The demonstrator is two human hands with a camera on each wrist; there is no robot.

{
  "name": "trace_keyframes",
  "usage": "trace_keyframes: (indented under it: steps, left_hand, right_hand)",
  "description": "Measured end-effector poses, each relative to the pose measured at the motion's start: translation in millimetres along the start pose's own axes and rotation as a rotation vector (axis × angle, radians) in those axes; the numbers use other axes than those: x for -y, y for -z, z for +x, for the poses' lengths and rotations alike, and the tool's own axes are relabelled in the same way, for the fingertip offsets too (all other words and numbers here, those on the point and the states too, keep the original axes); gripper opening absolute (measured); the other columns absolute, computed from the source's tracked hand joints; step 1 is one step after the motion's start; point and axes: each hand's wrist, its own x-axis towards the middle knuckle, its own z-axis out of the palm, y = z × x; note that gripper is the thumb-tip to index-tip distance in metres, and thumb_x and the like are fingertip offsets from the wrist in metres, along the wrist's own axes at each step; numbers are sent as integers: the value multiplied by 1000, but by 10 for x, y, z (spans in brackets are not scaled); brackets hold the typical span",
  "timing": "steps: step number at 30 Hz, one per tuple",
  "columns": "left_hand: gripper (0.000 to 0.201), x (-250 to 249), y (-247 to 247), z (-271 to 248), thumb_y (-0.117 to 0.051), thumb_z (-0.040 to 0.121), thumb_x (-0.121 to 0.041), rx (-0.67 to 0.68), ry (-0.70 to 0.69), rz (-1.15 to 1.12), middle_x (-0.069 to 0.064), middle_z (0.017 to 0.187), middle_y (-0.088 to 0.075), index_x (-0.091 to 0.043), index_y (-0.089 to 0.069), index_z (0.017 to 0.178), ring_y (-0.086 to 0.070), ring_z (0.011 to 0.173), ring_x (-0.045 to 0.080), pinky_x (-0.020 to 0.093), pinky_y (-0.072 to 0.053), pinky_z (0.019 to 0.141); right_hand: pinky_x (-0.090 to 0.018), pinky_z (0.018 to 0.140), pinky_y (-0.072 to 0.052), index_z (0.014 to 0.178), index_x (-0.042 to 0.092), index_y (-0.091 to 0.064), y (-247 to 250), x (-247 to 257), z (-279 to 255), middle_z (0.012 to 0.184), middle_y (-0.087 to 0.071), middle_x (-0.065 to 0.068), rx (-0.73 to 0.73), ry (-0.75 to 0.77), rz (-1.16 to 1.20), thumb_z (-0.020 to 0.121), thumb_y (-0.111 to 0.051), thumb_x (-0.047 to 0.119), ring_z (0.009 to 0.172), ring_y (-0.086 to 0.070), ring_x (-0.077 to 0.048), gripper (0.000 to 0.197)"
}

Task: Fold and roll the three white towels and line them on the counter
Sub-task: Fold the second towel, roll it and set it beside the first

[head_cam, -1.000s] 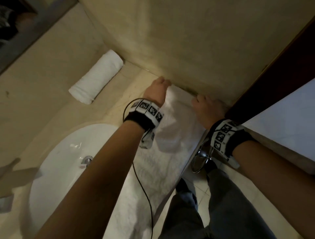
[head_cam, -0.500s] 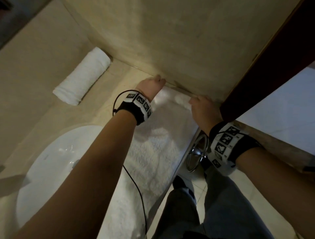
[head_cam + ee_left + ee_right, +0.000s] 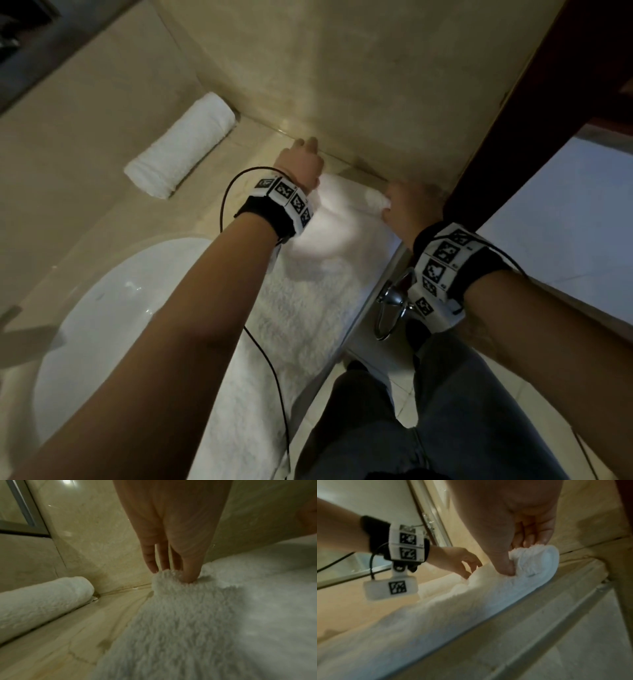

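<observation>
Both hands [image 3: 352, 192] pinch fluffy white towel's [image 3: 308, 308] rolled edge.

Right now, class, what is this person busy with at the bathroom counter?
A person is starting to roll a folded white towel laid along the counter beside the sink. The left hand and right hand each pinch its far edge, curling it over by the wall. One rolled towel already lies near the corner.

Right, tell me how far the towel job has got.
Done: one rolled towel lies by the wall on the counter. In hand: the left hand and right hand are starting to roll the far end of the folded towel. Left: finishing this roll; a third towel isn't in view.
</observation>
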Motion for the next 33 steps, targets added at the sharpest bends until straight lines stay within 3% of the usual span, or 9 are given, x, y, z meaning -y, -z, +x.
trace_keyframes:
  steps: [4, 7, 10, 14, 16, 19, 23, 26, 33]
  left_hand:
    - [34, -68, 66, -15, -52, 91, -8, 62, -30, -34, 21, 125, -48, 2, -46, 123, -51, 113, 36, 42, -42, 87]
    - [42, -103, 42, -89, -51, 89, -8, 97, -37, -55, 21, 122, -47, -5, -40, 130, -54, 106, 41, 43, -43, 80]
    - [42, -108, 35, -132, -53, 89, -11, 124, -41, -7, 19, 121, -48, -9, -43, 130, -55, 106, 41, 43, -44, 81]
    - [48, -150, 97, -177, -56, 91, -15, 119, -90, 159, 17, 122, -53, -11, -37, 135, -53, 111, 36, 40, -42, 85]
    - [49, -166, 90, -211, -51, 92, -11, 103, -87, 147, 18, 124, -54, -12, -35, 138, -54, 112, 35, 40, -43, 84]
    - [44, -160, 53, -297, -46, 94, -9, 76, -75, 109, 18, 123, -56, -10, -37, 137, -57, 109, 34, 39, -44, 83]
    - [41, -119, -20, -439, -38, 97, -9, 45, -26, 3, 17, 124, -57, -9, -38, 138, -56, 111, 32, 37, -43, 86]
    - [35, -72, -128, -557, -42, 96, -13, 10, 15, -95, 17, 116, -60, -7, -44, 130, -58, 106, 34, 39, -44, 86]
    - [29, -33, -303, -753, -52, 91, -35, -120, 250, -432, 8, 100, -69, -12, -62, 104, -63, 94, 27, 35, -50, 85]
  right_hand:
    - [-39, 80, -49, 104, 7, -62, -64, 128, -101, 111, -59, -10, -80, 58, -235, 91, -42, 2, 108, -55, -28, 24]
    - [-18, 37, -39, 51, 17, -65, 26, 225, -240, 57, -59, 4, -16, 57, -312, 64, -33, 7, 46, -59, -11, 36]
    - [-13, 29, -31, 40, 15, -57, -146, 128, -77, 45, -52, 2, -114, 270, -281, 59, -33, 9, 30, -49, -12, 31]
    - [-22, 43, -46, 61, 4, -65, 116, 230, -328, 66, -62, -11, 2, 283, -373, 58, -73, -1, 53, -64, -23, 10]
    - [-34, 71, -51, 96, -2, -63, 89, 174, -354, 103, -61, -18, 65, 352, -327, 84, -54, -1, 91, -64, -31, 15]
    - [-38, 85, -45, 110, -1, -58, 118, 80, -284, 117, -58, -19, 91, 336, -183, 93, -40, 1, 108, -56, -35, 25]
    - [-34, 77, -43, 98, 11, -57, 138, -3, -202, 111, -60, -17, 94, 169, 88, 85, -58, 13, 103, -57, -34, 14]
    - [-30, 75, -38, 101, 9, -49, 97, -52, -217, 114, -59, -19, 158, 89, 214, 82, -65, 23, 106, -56, -32, 29]
    - [-27, 61, -32, 91, 10, -41, 38, 18, -242, 92, -49, -15, 206, 86, 263, 78, -70, 19, 84, -50, -26, 33]
